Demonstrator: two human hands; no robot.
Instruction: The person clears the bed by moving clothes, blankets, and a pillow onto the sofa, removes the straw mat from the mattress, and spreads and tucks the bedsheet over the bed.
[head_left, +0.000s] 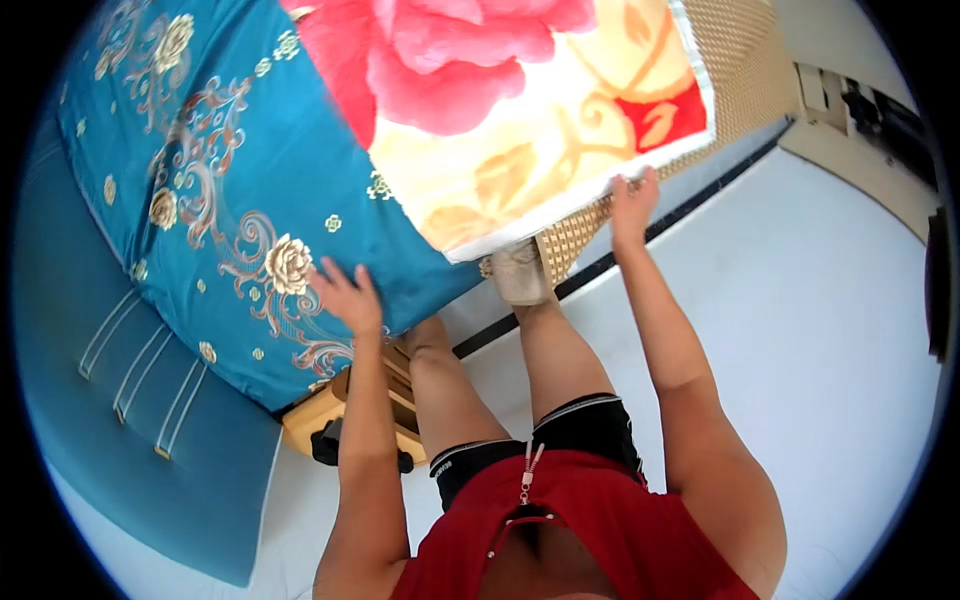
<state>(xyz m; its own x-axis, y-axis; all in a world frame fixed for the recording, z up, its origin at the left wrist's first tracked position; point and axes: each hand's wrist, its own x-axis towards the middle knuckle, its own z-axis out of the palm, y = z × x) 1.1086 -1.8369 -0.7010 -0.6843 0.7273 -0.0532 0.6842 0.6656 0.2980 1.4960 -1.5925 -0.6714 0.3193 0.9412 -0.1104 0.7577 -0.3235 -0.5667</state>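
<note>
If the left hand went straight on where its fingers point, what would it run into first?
Probably the teal cover, at the large cream flower just beyond the left hand. This one view leaves unclear whether the hand hovers above the cover or touches it.

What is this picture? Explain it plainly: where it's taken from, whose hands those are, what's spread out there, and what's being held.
No machine here: one camera worn on a person's head looks down past their red top and bare legs. The two bare hands are that person's own.

Ahead lies a shiny teal bedcover with gold flowers. Over part of it is a blanket with a large pinkish-red flower; beige checked cloth shows beneath.

The left hand is open at the bedcover. The right hand has its fingertips at the blanket's white edge; whether it grips is unclear.
</note>
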